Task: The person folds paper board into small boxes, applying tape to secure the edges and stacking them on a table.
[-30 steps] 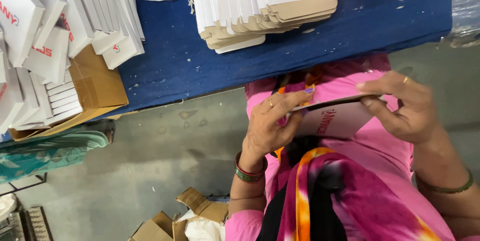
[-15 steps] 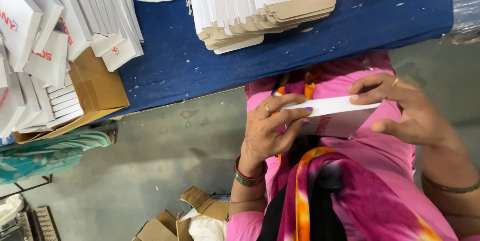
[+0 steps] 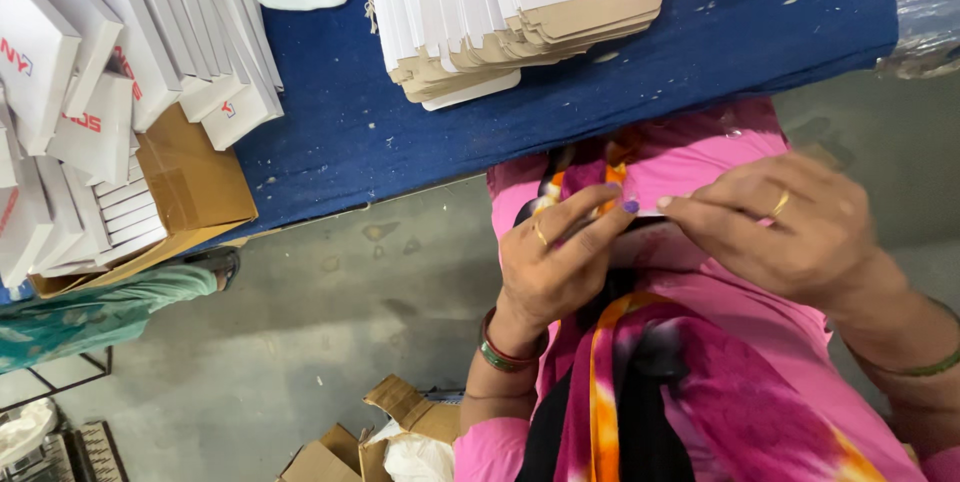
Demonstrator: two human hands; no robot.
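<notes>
Both hands work close to the body, below the bench (image 3: pixel 330 142) edge. The left hand (image 3: pixel 555 267) and right hand (image 3: pixel 790 227) each have their grip pinched shut on a small pale carton (image 3: pixel 665 187), mostly hidden behind the fingers. An open brown box (image 3: pixel 190 182) at the bench's left corner holds white packs (image 3: pixel 90 112) standing on edge. A stack of flat cartons (image 3: pixel 500 12) lies near the far side. Bare floor (image 3: pixel 320 342) lies open to the left; cardboard scraps (image 3: pixel 380 437) sit lower down.
</notes>
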